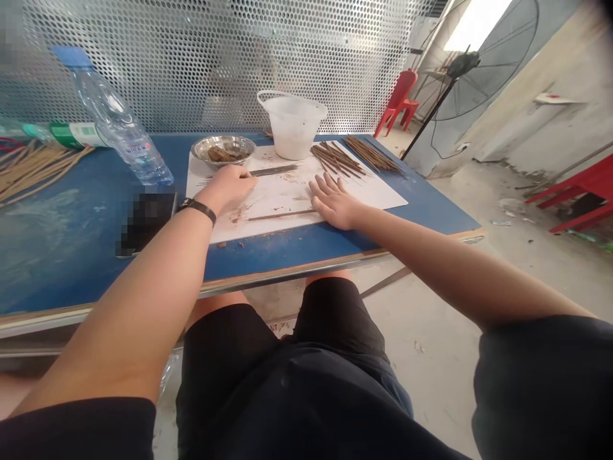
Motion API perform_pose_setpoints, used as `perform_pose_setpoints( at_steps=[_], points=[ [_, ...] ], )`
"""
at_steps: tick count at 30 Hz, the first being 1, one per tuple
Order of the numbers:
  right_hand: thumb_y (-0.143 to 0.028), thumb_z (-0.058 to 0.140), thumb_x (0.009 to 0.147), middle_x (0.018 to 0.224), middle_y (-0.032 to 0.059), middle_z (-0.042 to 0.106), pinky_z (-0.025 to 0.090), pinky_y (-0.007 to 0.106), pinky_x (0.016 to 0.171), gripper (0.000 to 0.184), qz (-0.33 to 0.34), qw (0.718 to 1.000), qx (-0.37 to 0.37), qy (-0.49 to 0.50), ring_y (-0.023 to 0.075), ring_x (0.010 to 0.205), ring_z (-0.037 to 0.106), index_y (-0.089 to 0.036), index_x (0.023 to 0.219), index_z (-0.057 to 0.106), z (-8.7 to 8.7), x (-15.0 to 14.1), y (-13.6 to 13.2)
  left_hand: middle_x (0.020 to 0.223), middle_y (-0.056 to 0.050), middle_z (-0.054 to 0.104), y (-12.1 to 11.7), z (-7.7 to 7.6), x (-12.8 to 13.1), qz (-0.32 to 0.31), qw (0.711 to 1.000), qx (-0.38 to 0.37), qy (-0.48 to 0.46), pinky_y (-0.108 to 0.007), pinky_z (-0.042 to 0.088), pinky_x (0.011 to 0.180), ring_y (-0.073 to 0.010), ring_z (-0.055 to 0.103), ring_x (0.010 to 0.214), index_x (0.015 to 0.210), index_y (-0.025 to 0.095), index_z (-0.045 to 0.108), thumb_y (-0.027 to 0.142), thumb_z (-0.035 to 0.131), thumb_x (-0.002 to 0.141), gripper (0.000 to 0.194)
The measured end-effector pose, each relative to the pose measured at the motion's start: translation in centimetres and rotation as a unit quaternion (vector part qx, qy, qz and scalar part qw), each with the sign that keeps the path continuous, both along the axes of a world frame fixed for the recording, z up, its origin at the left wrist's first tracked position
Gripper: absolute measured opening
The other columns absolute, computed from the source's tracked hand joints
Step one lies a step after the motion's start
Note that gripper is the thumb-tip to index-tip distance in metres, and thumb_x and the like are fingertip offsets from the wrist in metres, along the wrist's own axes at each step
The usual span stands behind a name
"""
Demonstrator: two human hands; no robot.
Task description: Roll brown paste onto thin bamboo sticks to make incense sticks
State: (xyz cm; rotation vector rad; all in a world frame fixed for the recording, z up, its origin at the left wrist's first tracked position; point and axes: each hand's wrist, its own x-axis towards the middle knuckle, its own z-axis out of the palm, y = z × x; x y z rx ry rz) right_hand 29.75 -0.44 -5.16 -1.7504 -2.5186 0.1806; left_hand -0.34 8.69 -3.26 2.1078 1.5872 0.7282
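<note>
Blue bench [421,223], white paper sheet [282,195]: my left grip [227,188] curled at a dark stick [272,170], hold unclear; my right grip [335,201] spread flat, near one loose stick [282,214].

Phone [146,220] pixelated; contents of steel bowl [197,148] unclear.
</note>
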Motion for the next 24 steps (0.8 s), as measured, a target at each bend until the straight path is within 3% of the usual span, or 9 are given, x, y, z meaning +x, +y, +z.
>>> perform_pose_setpoints(
  at_steps=[5,8,13,18,21,24],
  points=[
    [-0.073,0.005,0.104,0.186,0.0185,0.009,-0.002,0.071,0.134,0.101,-0.001,0.999,-0.019,0.031,0.0431,0.171,-0.006,-0.005,0.177,0.016,-0.1,-0.2,5.2,0.064,-0.004,0.06,0.0,0.0,-0.2,-0.001,1.0,0.003,0.011,-0.037,0.04,0.064,-0.0243,0.056,0.065,0.065,0.025,0.061,0.039,0.071,0.083,0.025],
    [-0.076,0.004,0.103,0.185,0.0181,0.011,-0.001,0.074,0.133,0.102,0.009,0.999,-0.016,0.05,0.0451,0.17,-0.006,-0.007,0.177,0.018,0.0,-0.4,6.6,0.068,-0.004,0.064,0.2,0.2,-0.1,-0.001,1.0,-0.001,0.023,-0.036,0.041,0.065,-0.0247,0.057,0.068,0.064,0.025,0.062,0.039,0.073,0.081,0.025],
    [-0.071,0.003,0.105,0.185,0.0216,0.005,0.003,0.069,0.136,0.101,0.009,0.999,-0.028,0.027,0.0434,0.17,-0.009,-0.001,0.176,0.016,0.0,0.0,2.9,0.068,-0.004,0.062,0.2,0.3,0.0,-0.001,1.0,-0.006,0.022,-0.037,0.04,0.066,-0.0243,0.055,0.068,0.065,0.025,0.061,0.039,0.073,0.082,0.026],
    [-0.077,0.007,0.105,0.187,0.0121,0.004,0.002,0.071,0.135,0.097,0.033,0.999,0.013,0.024,0.0431,0.171,-0.006,-0.015,0.179,0.015,-0.5,0.7,-1.0,0.066,-0.003,0.058,-0.3,0.4,0.1,0.007,1.0,-0.011,0.009,-0.036,0.039,0.066,-0.0218,0.052,0.065,0.066,0.024,0.061,0.036,0.071,0.086,0.026],
    [-0.074,0.007,0.106,0.187,0.0142,0.002,0.0,0.072,0.134,0.096,0.02,1.0,0.004,0.022,0.0443,0.17,-0.007,-0.012,0.179,0.012,-0.4,0.7,0.0,0.068,-0.004,0.059,-0.6,0.6,0.2,0.014,1.0,-0.013,0.014,-0.035,0.04,0.065,-0.0207,0.052,0.065,0.066,0.023,0.06,0.035,0.069,0.087,0.027],
    [-0.072,0.01,0.107,0.187,0.0143,0.005,-0.001,0.078,0.131,0.093,0.011,0.999,-0.001,0.031,0.0471,0.17,-0.006,-0.013,0.179,0.012,0.0,0.6,3.0,0.071,-0.004,0.062,-0.5,0.6,0.2,0.019,1.0,-0.008,0.015,-0.034,0.041,0.066,-0.0213,0.054,0.068,0.068,0.022,0.063,0.036,0.07,0.086,0.024]
  ],
)
